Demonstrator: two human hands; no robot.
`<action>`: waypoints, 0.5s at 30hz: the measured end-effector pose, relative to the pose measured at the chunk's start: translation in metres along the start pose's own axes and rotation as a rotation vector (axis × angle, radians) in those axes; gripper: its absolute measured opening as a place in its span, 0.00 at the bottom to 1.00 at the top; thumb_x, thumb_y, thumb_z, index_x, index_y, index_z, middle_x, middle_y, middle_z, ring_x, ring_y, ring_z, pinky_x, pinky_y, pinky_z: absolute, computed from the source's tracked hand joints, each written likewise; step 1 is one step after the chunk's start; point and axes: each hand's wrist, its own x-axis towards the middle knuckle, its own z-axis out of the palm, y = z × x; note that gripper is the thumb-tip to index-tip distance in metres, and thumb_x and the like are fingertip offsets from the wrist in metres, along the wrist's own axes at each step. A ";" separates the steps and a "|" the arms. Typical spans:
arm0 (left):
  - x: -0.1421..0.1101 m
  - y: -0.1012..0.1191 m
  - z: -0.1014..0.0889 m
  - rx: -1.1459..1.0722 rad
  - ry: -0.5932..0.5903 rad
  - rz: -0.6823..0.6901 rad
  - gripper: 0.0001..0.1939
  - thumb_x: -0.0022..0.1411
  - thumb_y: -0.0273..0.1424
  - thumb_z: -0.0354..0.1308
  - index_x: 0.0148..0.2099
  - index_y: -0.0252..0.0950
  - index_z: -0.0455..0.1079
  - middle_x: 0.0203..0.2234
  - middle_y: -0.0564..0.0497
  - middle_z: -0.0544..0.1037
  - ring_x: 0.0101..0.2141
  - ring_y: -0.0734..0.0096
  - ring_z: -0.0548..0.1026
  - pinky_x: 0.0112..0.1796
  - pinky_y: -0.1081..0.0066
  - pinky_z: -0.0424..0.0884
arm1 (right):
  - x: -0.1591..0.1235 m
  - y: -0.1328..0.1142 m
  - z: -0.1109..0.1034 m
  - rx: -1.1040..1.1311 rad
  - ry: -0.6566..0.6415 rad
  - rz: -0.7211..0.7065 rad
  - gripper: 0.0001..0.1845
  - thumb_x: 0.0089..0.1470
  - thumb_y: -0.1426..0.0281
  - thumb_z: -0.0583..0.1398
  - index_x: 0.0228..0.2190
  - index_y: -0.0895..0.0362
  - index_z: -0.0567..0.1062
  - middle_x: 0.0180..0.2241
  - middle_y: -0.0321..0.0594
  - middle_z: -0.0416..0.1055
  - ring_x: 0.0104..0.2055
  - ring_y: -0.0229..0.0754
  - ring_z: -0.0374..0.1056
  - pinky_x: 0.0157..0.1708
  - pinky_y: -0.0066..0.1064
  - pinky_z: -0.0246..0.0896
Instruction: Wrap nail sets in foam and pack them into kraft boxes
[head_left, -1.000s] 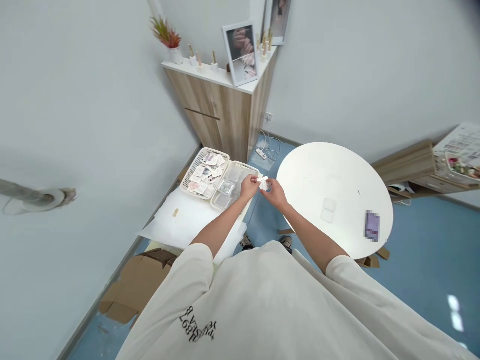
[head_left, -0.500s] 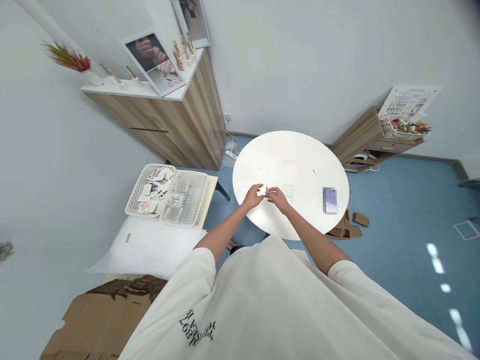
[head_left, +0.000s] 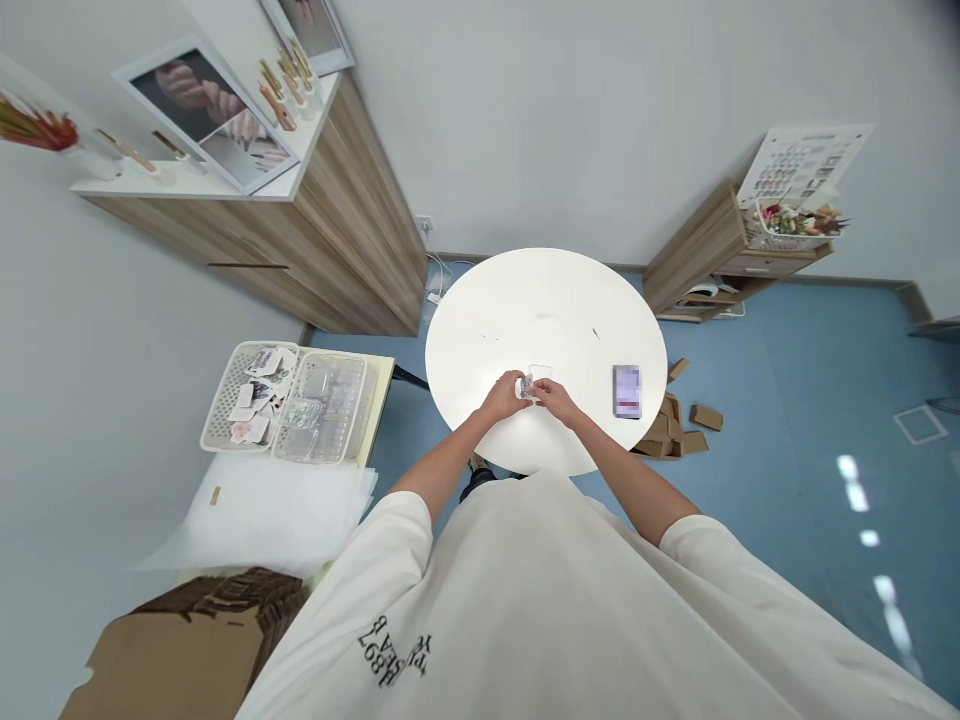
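Head view: card (head_left: pixel 527 386) between 2 hands, over the near half of the round table (head_left: pixel 547 300).
The card lies right of the left hand's (head_left: pixel 504 396) curled fingers and left of the right hand's (head_left: pixel 556 399) fingertips, seemingly pinched by both; its long axis is too small to tell. The clear box (head_left: pixel 541 370) rests on the table just beyond them, nearer the right hand, its plastic thin and squarish, partly hidden. The card looks flat and pale with dark print; the table is smooth, matt white. Right of the box, on the table, lies a purple rectangle (head_left: pixel 627 391), blurred. Left of the table sit 2 pale plastic baskets: the perforated basket (head_left: pixel 213 420) with loose cards, the other (head_left: pixel 358 420) with clear cases.
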 end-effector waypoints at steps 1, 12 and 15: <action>0.002 0.000 0.000 0.013 -0.012 -0.005 0.32 0.51 0.34 0.72 0.56 0.39 0.66 0.53 0.43 0.70 0.52 0.54 0.72 0.51 0.58 0.69 | 0.001 0.001 -0.003 -0.050 0.035 -0.013 0.12 0.48 0.58 0.64 0.31 0.53 0.74 0.36 0.36 0.75 0.38 0.41 0.70 0.42 0.35 0.68; 0.007 -0.014 0.031 -0.149 -0.050 -0.137 0.26 0.57 0.27 0.64 0.57 0.39 0.64 0.56 0.42 0.69 0.53 0.56 0.72 0.52 0.59 0.69 | 0.010 0.047 -0.024 -0.316 0.263 0.148 0.09 0.48 0.63 0.58 0.23 0.53 0.75 0.24 0.35 0.74 0.29 0.41 0.68 0.33 0.31 0.63; 0.004 -0.027 0.044 -0.231 -0.072 -0.312 0.21 0.59 0.24 0.59 0.55 0.39 0.65 0.54 0.42 0.72 0.52 0.57 0.74 0.51 0.60 0.69 | 0.011 0.064 -0.028 -0.341 0.304 0.204 0.09 0.47 0.64 0.58 0.24 0.53 0.76 0.25 0.36 0.75 0.31 0.42 0.69 0.34 0.32 0.63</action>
